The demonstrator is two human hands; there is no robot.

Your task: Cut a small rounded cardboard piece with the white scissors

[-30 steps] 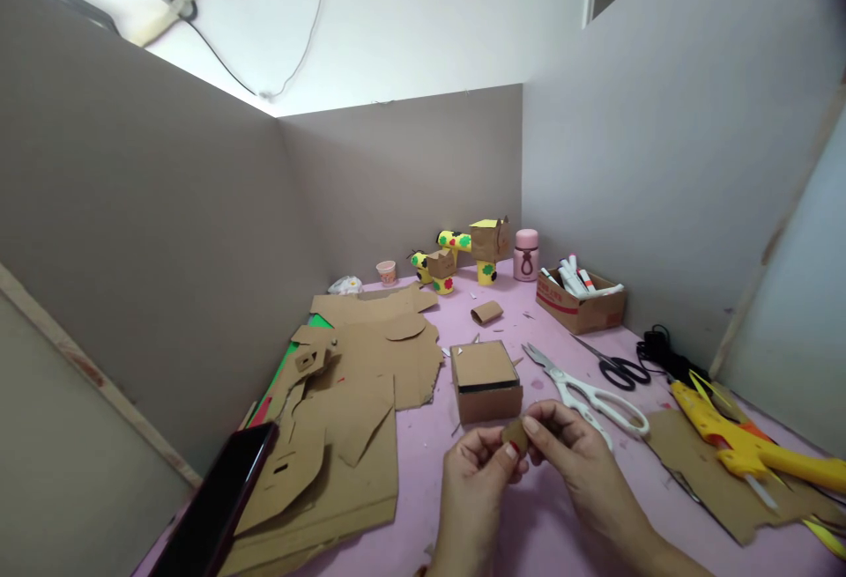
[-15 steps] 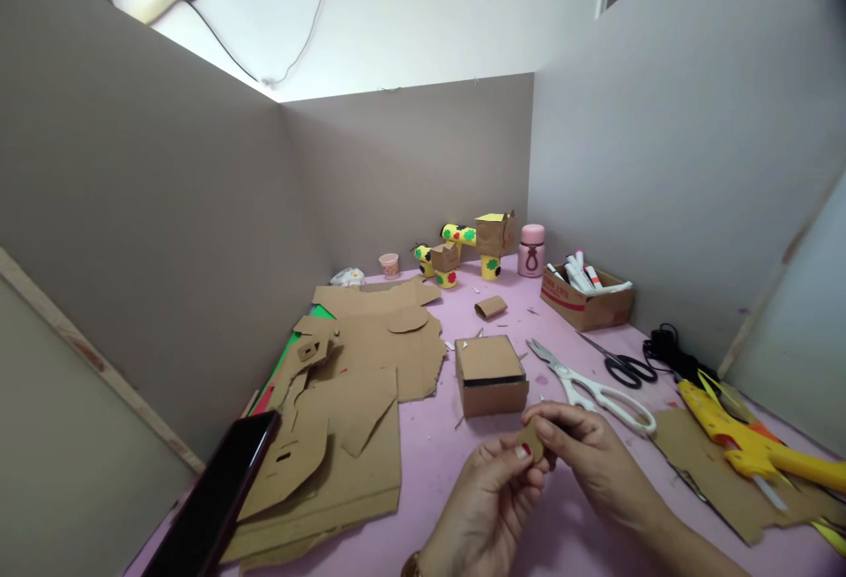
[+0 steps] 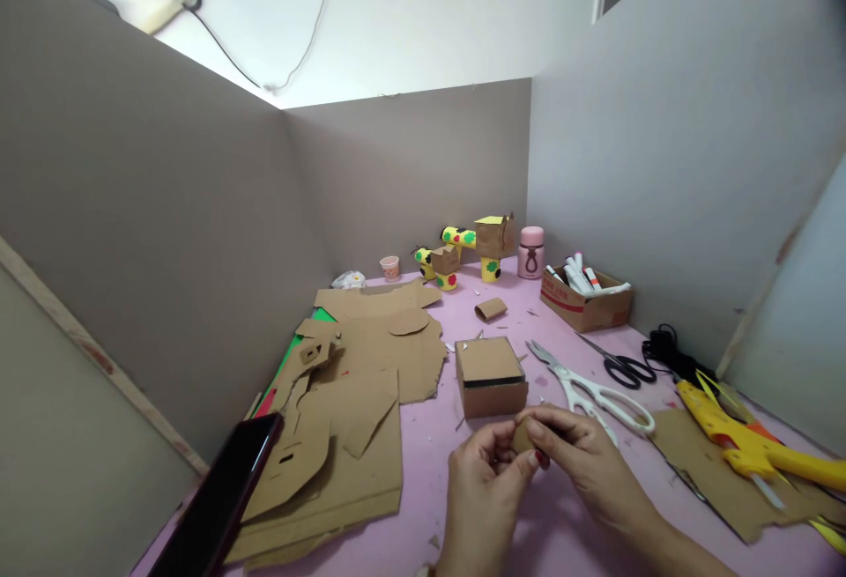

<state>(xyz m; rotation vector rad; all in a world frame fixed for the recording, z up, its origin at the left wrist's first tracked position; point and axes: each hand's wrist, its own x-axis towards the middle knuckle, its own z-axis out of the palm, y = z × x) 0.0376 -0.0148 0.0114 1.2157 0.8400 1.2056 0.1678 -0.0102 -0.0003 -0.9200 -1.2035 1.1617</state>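
Observation:
A small brown piece of cardboard (image 3: 523, 438) with a rounded edge is pinched between both hands, low in the view. My left hand (image 3: 490, 480) grips it from the left, thumb pressed near its lower edge. From the right, my right hand (image 3: 578, 454) closes thumb and fingers on it; these fingers hide part of the piece. Just beyond the hands sits a square cardboard box (image 3: 493, 374) with a flat top. White-handled scissors (image 3: 595, 388) lie beside my right hand, blades pointing away to the left.
Cut cardboard sheets (image 3: 370, 348) cover the left side, with a phone (image 3: 218, 498) at the front. On the right lie black scissors (image 3: 625, 366), a yellow glue gun (image 3: 733, 436) and a box of markers (image 3: 585, 299). Yellow spotted cardboard figures (image 3: 490, 247) and a pink bottle (image 3: 530, 253) stand behind.
My left hand has turned and its fingers have shifted around the cardboard piece, which now shows less. The right hand stays almost in place.

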